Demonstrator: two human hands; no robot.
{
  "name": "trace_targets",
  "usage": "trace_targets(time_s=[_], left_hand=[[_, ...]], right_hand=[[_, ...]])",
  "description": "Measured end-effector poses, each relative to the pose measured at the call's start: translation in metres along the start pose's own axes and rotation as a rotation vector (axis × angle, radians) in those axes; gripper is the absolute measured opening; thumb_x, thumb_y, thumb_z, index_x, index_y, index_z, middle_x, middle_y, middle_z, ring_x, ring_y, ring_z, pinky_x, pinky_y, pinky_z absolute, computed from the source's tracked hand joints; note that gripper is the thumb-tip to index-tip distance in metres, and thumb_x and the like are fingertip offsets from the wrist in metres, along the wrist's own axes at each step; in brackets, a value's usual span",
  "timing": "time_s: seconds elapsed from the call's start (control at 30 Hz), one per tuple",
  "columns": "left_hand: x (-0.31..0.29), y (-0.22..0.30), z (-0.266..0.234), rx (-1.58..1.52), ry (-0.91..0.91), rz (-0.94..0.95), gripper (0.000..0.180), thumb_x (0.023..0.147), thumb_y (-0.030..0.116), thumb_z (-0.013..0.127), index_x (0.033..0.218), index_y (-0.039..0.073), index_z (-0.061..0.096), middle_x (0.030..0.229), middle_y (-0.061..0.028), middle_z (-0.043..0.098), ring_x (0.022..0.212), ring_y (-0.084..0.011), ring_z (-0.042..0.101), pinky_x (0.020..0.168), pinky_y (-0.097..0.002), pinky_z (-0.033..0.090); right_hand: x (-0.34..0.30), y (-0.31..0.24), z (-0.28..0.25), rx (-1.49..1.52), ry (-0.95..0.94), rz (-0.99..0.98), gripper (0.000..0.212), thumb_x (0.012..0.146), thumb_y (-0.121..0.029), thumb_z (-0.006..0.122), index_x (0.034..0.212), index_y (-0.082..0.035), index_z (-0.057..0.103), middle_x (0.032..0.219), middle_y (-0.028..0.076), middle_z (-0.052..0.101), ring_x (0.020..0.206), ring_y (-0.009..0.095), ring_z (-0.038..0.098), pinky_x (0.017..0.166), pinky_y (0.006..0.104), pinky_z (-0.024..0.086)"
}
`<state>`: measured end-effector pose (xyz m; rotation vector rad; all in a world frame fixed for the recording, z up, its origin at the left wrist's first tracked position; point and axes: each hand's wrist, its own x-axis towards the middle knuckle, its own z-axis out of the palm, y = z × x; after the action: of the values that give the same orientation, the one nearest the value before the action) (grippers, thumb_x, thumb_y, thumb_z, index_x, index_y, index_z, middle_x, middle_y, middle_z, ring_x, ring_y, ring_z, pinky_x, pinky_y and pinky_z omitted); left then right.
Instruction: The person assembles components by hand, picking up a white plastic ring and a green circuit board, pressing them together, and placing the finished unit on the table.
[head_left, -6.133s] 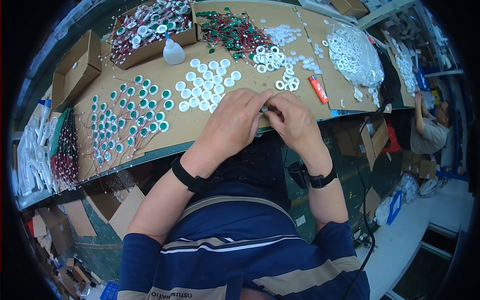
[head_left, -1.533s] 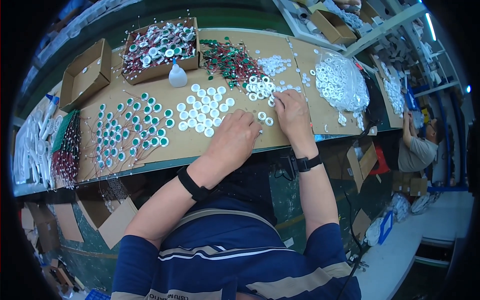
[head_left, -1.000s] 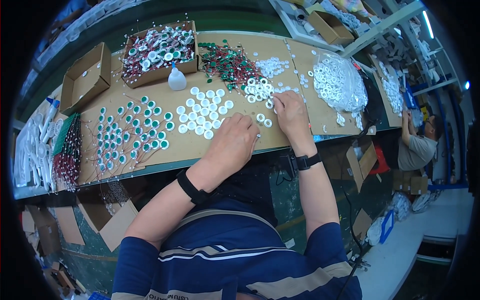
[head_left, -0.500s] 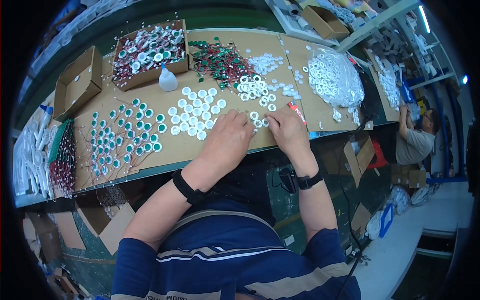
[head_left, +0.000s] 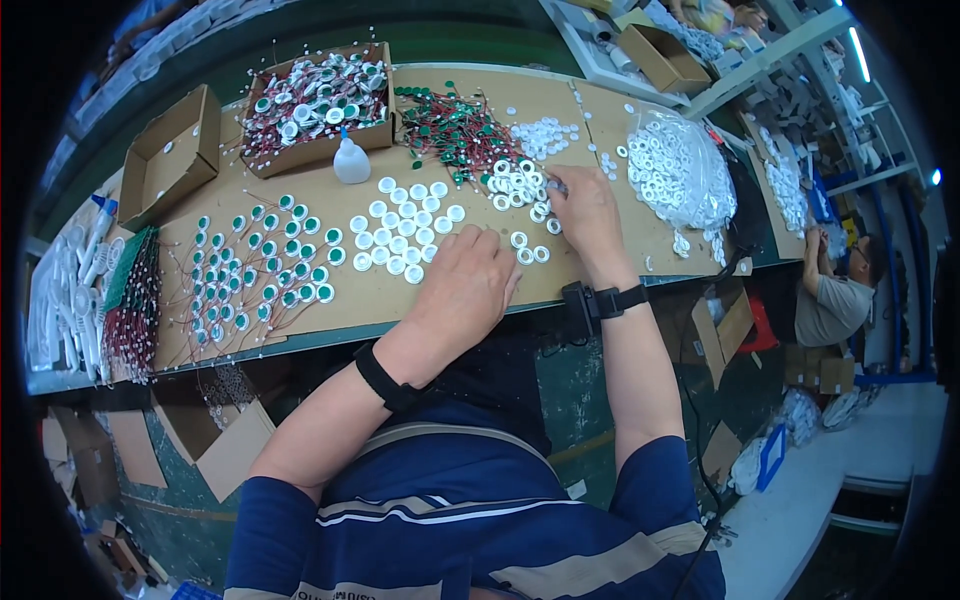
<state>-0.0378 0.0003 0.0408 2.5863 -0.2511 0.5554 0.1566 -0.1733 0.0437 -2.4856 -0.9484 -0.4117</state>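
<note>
My left hand rests on the cardboard-covered table with its fingers curled down. They are closed at a white ring, and whatever they grip is hidden beneath them. Farther forward, my right hand reaches to the edge of a heap of white rings. Its thumb and forefinger are slightly apart, with nothing visible held. Two loose white rings lie between the hands. Left of my left hand sit rows of round white caps. Beyond them, green discs with red wires lie heaped.
Wired green discs in white caps spread across the left. A cardboard box of finished-looking pieces, an empty box and a white squeeze bottle stand behind. A bag of rings lies right. A person works farther right.
My right hand has moved forward from the loose rings to the ring heap. My left hand stays beside the loose rings. The whole view has shifted slightly.
</note>
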Motion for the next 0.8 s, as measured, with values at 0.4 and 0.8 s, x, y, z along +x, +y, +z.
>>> trace_targets(time_s=[0.4, 0.8], left_hand=[[-0.013, -0.013, -0.004, -0.083, -0.020, 0.047, 0.019, 0.098, 0.017, 0.087, 0.109, 0.005, 0.076, 0.113, -0.0132, 0.069, 0.116, -0.0363, 0.066, 0.099, -0.0492, 0.054], [-0.024, -0.012, 0.000, -0.168, 0.024, 0.044, 0.021, 0.098, 0.016, 0.087, 0.115, 0.005, 0.079, 0.115, -0.0128, 0.070, 0.115, -0.0367, 0.069, 0.101, -0.0508, 0.056]], right_hand=[[-0.091, -0.035, -0.047, 0.005, -0.004, 0.038, 0.024, 0.099, -0.007, 0.087, 0.123, -0.003, 0.085, 0.117, 0.019, 0.082, 0.110, 0.042, 0.077, 0.098, 0.0503, 0.062], [-0.105, -0.037, -0.036, 0.073, 0.009, 0.085, 0.018, 0.099, -0.009, 0.089, 0.116, -0.003, 0.084, 0.113, 0.016, 0.080, 0.105, 0.040, 0.079, 0.089, 0.0484, 0.064]])
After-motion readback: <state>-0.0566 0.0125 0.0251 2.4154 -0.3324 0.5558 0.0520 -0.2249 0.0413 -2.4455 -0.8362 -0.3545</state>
